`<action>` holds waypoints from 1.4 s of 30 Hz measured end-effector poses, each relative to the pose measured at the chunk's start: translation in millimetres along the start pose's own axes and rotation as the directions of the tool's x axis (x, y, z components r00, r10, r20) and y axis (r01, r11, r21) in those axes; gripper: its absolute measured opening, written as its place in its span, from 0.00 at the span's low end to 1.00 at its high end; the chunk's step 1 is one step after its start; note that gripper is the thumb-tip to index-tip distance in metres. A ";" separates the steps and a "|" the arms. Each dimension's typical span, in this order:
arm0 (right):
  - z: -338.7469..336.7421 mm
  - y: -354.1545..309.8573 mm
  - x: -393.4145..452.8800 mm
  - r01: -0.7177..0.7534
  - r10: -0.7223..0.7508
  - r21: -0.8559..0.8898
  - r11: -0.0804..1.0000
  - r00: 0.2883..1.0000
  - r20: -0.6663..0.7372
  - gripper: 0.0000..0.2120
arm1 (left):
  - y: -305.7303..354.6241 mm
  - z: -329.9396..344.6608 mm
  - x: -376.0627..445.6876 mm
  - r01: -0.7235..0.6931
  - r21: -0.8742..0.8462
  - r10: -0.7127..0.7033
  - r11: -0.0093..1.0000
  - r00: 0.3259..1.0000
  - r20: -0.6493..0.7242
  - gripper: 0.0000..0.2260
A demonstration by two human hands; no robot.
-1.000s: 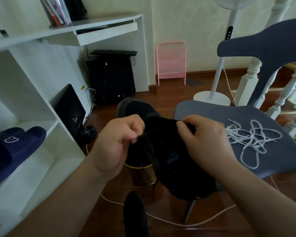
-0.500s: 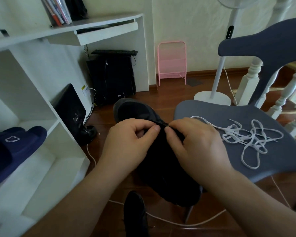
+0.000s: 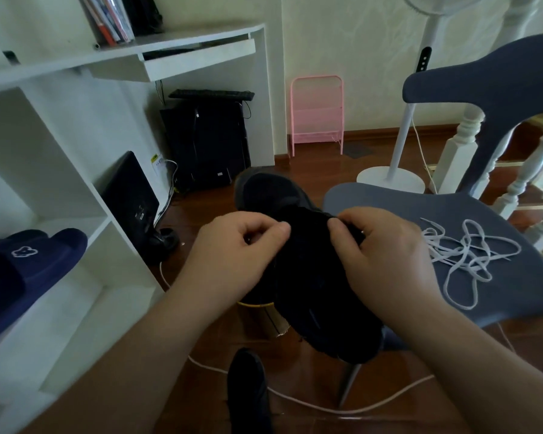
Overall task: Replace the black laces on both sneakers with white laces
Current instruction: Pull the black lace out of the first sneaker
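A black sneaker (image 3: 311, 277) is held in the middle of the view, toe pointing away, over the front edge of a blue-grey chair (image 3: 514, 296). My left hand (image 3: 232, 258) pinches at the lacing on its left side with thumb and forefinger. My right hand (image 3: 386, 255) pinches the lacing on the right side. The black lace itself is too dark to make out. A tangle of white laces (image 3: 464, 255) lies loose on the chair seat to the right. The second black sneaker (image 3: 248, 393) stands on the floor below.
A white shelf unit (image 3: 76, 245) on the left holds a navy slipper (image 3: 29, 264). A yellow-rimmed bin (image 3: 261, 314) sits under the sneaker. A white cable (image 3: 311, 405) crosses the wood floor. A fan stand (image 3: 395, 170), pink rack (image 3: 317, 114) and stair balusters (image 3: 530, 170) stand behind.
My hands came together at the sneaker's lacing, then parted slightly again. The sneaker tilted and shifted a little towards the upper left.
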State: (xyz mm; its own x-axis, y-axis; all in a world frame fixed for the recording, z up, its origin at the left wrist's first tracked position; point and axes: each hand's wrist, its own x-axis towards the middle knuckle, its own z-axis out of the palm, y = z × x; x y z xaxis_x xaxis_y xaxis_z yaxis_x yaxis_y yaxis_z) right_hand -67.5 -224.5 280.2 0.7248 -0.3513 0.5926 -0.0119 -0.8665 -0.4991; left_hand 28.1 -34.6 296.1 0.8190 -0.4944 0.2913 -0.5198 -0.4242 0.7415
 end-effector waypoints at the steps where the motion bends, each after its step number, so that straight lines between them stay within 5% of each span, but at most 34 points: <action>1: 0.8 -3.8 -0.8 0.019 -0.019 0.003 1.000 1.000 0.010 0.12 | 1.5 3.7 -1.1 -0.008 0.048 0.009 0.999 1.000 -0.019 0.09; 5: 7.2 -18.5 -9.1 0.103 -0.103 0.004 0.995 0.994 0.030 0.12 | 6.8 13.0 -3.5 -0.041 0.159 0.055 0.986 0.995 -0.085 0.16; 11: 11.3 -22.3 -14.1 0.150 -0.150 0.027 0.988 0.988 0.020 0.11 | 9.9 11.8 -4.6 -0.044 0.171 0.065 0.984 0.991 -0.119 0.06; 14: 8.9 -11.8 -6.7 0.102 -0.102 0.025 0.994 0.995 0.013 0.11 | 13.3 3.6 -3.0 -0.067 -0.171 0.077 0.983 0.996 0.050 0.04; 17: 2.1 1.7 1.4 0.005 -0.005 0.029 1.000 1.000 0.000 0.10 | 11.8 -14.6 -3.7 -0.052 -0.460 0.239 0.886 0.903 0.358 0.03; 19: 0.9 3.1 0.7 0.005 -0.005 0.002 1.000 1.000 -0.019 0.10 | 7.6 -17.8 -3.6 -0.101 -0.359 0.250 0.928 0.883 0.397 0.06; 23: 1.2 -3.3 -3.1 0.052 -0.053 -0.011 0.999 0.998 -0.044 0.09 | 2.4 -2.0 -3.0 -0.113 0.037 0.110 0.993 0.991 0.080 0.12; 31: 8.2 -20.0 -12.8 0.178 -0.178 -0.003 0.984 0.983 -0.048 0.10 | 8.4 14.2 -5.2 -0.097 0.278 0.127 0.956 0.988 -0.093 0.15; 35: 8.6 -16.2 -11.1 0.164 -0.164 -0.009 0.986 0.986 -0.030 0.10 | 10.0 10.5 -5.6 -0.151 0.102 0.158 0.983 0.985 -0.068 0.07; 39: 1.5 3.6 1.3 0.009 -0.008 0.033 0.999 1.000 -0.023 0.10 | 6.1 -12.2 -5.4 -0.175 -0.336 0.292 0.926 0.894 0.339 0.05; 42: -4.0 16.3 5.5 -0.109 0.112 0.079 0.991 0.993 -0.035 0.11 | 0.0 -27.8 -3.2 -0.064 -0.477 0.316 0.876 0.824 0.471 0.10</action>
State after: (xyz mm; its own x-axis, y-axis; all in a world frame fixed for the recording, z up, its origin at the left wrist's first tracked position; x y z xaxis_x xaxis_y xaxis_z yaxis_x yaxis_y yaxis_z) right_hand -66.5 -242.0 277.8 0.6946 -0.4583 0.5545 -0.0367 -0.7924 -0.6089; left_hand 32.2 -12.0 311.9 0.3960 -0.8984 0.1898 -0.3917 0.0217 0.9199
